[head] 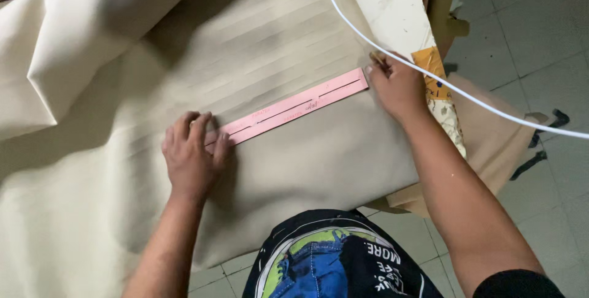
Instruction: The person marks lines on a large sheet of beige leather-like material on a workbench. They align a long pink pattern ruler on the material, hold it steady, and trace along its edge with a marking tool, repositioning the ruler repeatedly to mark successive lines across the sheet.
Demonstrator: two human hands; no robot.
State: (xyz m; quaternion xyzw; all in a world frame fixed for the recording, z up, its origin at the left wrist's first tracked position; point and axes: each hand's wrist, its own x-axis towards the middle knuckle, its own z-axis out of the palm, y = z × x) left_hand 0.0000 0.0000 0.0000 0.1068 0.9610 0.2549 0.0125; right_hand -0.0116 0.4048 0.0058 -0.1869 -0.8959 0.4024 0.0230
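A long pink card template with narrow slots lies diagonally on beige fabric spread over a table. My left hand presses flat on the template's near-left end, fingers spread. At the template's far-right end, my right hand holds a small thin marking tool, with its fingers closed around it and its tip near the fabric edge. I cannot tell what kind of tool it is.
A thick fold of the same beige fabric lies at the top left. A white cable hangs across the right side. The worn white table edge shows at the right, with tiled floor beyond. Fabric drapes over the near edge.
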